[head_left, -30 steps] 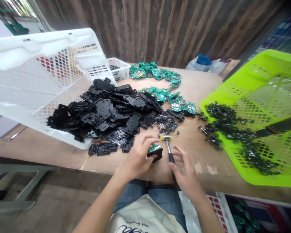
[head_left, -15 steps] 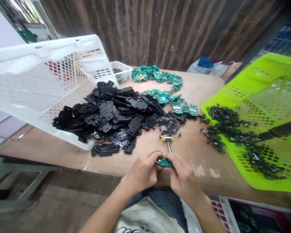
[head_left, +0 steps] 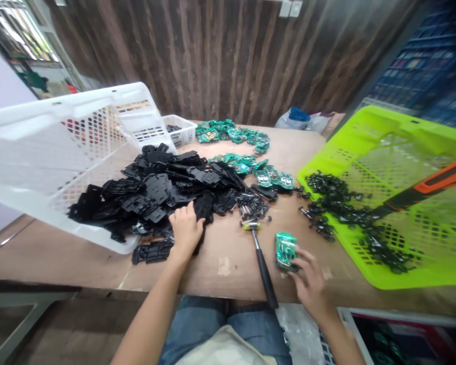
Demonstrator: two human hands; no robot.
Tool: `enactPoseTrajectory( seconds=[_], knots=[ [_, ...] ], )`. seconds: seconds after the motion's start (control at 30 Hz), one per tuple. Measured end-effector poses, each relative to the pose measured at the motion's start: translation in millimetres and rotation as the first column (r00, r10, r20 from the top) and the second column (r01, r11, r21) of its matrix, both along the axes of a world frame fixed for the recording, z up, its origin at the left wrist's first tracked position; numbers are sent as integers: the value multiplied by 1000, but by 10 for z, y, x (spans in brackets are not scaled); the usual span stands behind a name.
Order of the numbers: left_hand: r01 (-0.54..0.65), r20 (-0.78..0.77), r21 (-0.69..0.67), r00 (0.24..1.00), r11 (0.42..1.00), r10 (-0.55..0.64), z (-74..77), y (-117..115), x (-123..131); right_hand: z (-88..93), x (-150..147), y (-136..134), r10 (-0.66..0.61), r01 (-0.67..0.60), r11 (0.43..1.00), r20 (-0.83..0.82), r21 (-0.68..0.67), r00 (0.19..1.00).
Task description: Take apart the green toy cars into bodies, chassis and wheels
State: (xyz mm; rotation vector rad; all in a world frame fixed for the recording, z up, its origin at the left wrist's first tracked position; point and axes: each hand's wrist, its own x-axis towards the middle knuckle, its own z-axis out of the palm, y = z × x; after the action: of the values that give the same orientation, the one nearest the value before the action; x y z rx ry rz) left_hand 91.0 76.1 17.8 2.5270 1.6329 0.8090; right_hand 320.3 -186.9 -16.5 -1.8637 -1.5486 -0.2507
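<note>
My left hand [head_left: 185, 229] reaches into a heap of black plastic toy car chassis [head_left: 155, 185], fingers curled and thumb against one dark chassis [head_left: 204, 207] at the heap's right edge. Part of that piece is hidden by the hand. On the table at right lies a green toy car body [head_left: 286, 250], its underside detail facing up. My right hand [head_left: 309, 279] is at its right edge, fingers spread, fingertips touching or very close to it. Between both hands lies a small hammer [head_left: 263, 268] with a yellow-and-metal head and black handle, the handle pointing toward me.
Wheel axles [head_left: 253, 203] lie in a pile past the hammer. Green car bodies [head_left: 235, 133] form rows behind. A tilted white basket [head_left: 110, 96] stands left, a small white basket [head_left: 186, 134] at the back. The lime basket [head_left: 365, 276] at right holds black wheels and an orange-black handled tool [head_left: 433, 185].
Both hands held the green body together before. It now lies right of the hammer, beside the right hand. My left hand has moved left onto the chassis heap, and the view has shifted.
</note>
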Motion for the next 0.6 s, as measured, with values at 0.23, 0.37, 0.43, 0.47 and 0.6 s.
enactPoseTrajectory(
  seconds=[0.23,0.37,0.43,0.47,0.6],
  knots=[
    [273,305,15,915,962,-265,212,-180,-23,-81,830,101,-427,449,872,144,-193,892],
    [214,453,33,868,976,-205,176,-406,-70,-103,1355,324,-548,587,775,215,-232,808],
    [305,633,-130,758,943,-158,90,-470,-75,-134,1465,416,-543,591,767,237,-251,806],
    [375,731,-235,676,897,-91,47,-496,-72,-149,1489,452,-533,585,769,247,-257,809],
    [643,879,-476,331,600,344,-45,-606,-21,-199,1482,540,-446,497,839,241,-224,862]
  ],
)
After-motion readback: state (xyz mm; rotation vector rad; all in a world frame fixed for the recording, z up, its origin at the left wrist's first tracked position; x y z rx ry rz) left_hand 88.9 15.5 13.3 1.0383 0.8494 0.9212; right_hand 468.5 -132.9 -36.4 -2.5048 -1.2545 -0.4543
